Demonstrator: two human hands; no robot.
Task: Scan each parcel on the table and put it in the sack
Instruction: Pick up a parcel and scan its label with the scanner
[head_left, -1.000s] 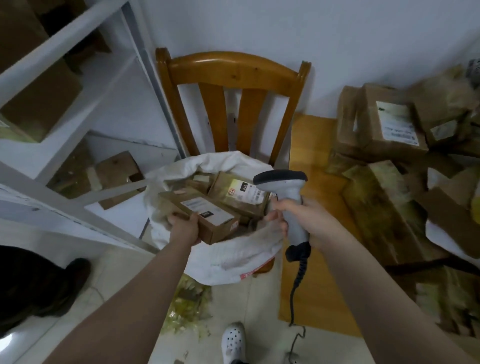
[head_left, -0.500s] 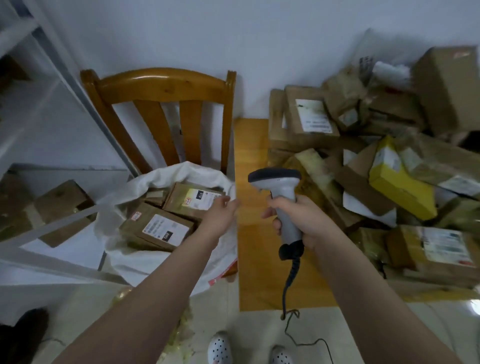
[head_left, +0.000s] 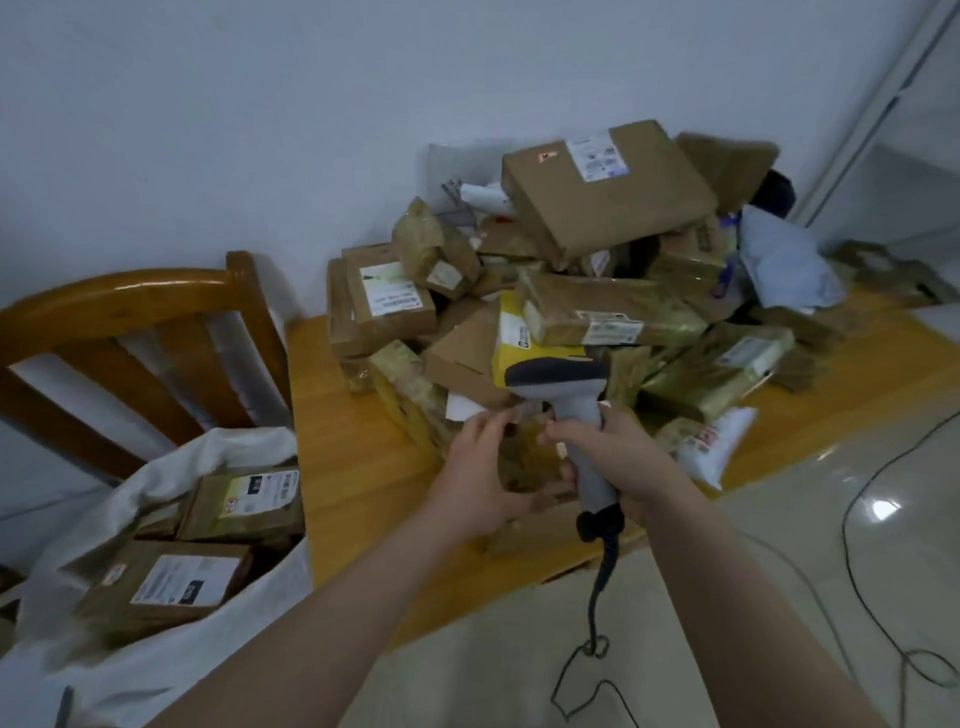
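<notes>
The wooden surface (head_left: 353, 467) carries a loose heap of parcels (head_left: 597, 218) against the wall (head_left: 260, 130). The left hand (head_left: 483, 478) fingers are spread, holding nothing, over a small parcel (head_left: 524, 462) directly beneath them; the right hand (head_left: 618, 452) fingers wrap the scanner (head_left: 566, 395) handle, with the sack (head_left: 156, 675) well left of both. Pulling this low parcel may topple the heap stacked just beyond the fingers.
</notes>
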